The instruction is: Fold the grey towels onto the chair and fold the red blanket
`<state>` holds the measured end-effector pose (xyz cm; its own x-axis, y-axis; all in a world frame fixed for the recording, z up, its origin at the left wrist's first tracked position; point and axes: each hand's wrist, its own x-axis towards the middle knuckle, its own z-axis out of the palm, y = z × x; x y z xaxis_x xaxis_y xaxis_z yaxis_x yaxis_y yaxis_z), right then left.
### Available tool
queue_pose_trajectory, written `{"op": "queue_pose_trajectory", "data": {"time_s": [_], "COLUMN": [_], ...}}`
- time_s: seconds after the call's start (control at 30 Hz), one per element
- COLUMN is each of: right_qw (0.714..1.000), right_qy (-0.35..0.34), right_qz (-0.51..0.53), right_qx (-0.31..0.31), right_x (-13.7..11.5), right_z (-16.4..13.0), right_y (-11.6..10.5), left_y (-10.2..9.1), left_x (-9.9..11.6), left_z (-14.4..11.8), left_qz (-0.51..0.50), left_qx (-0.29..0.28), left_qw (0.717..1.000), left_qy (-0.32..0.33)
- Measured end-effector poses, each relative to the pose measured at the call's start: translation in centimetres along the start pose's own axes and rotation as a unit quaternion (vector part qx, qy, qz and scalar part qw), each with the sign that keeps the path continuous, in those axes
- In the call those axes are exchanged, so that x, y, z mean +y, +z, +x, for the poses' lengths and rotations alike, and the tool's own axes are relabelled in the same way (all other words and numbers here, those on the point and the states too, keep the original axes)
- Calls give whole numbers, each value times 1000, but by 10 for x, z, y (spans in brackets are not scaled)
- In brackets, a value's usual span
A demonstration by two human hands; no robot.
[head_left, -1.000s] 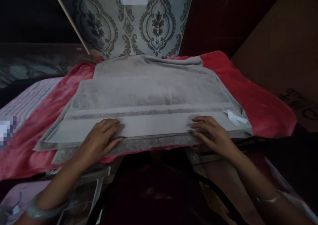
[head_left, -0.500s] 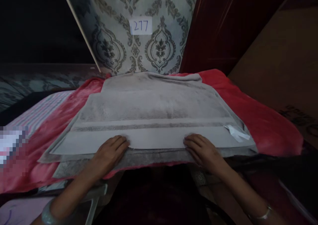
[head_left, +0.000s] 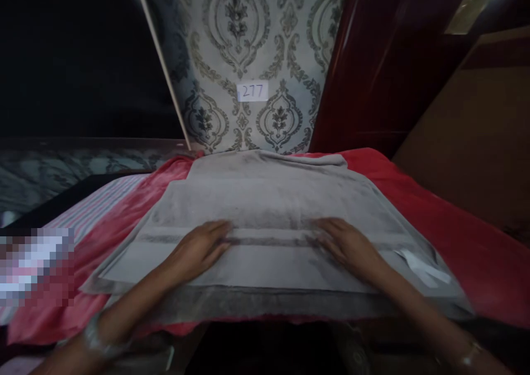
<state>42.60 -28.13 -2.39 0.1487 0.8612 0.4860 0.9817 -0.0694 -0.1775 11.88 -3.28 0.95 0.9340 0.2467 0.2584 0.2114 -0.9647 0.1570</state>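
Wallpaper label point(head_left: 252, 91) reads 277; both hands' fingers lie flat, together, on grey towel point(head_left: 269, 198).

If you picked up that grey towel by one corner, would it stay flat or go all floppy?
Probably floppy: the towel lies in soft folded layers that drape over the red blanket, so it would likely hang and unfold. It looks thick and fuzzy, so probably not slippery; both hands, left hand and right hand, rest flat on it. It cannot roll or break.
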Motion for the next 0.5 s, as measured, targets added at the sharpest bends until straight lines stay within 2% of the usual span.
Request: {"op": "queue_pose_trajectory", "data": {"time_s": [0.1, 0.2, 0.27, 0.37, 0.43, 0.5], "right_qw": [998, 989, 983, 978, 976, 976], "right_qy": [17, 79, 111, 125, 125, 125], "right_qz": [-62, -119, -137, -150, -158, -160], "right_qx": [-15, -29, -51, -78, -77, -76], "right_x": [31, 56, 69, 84, 89, 92], "right_z": [55, 83, 82, 67, 59, 55], "right_y": [22, 56, 78, 101, 108, 110], "left_y": [-4, 13, 32, 59, 67, 65], "left_x": [-16, -44, -61, -76, -82, -94], "left_z": [62, 103, 111, 107, 102, 97], "left_qz": [20, 52, 61, 51, 45, 53], "left_qx": [-64, -78, -88, -88, -78, -74], "left_qw": [996, 988, 980, 977, 980, 979], "left_qy": [-52, -125, -165, -186, -180, -185]}}
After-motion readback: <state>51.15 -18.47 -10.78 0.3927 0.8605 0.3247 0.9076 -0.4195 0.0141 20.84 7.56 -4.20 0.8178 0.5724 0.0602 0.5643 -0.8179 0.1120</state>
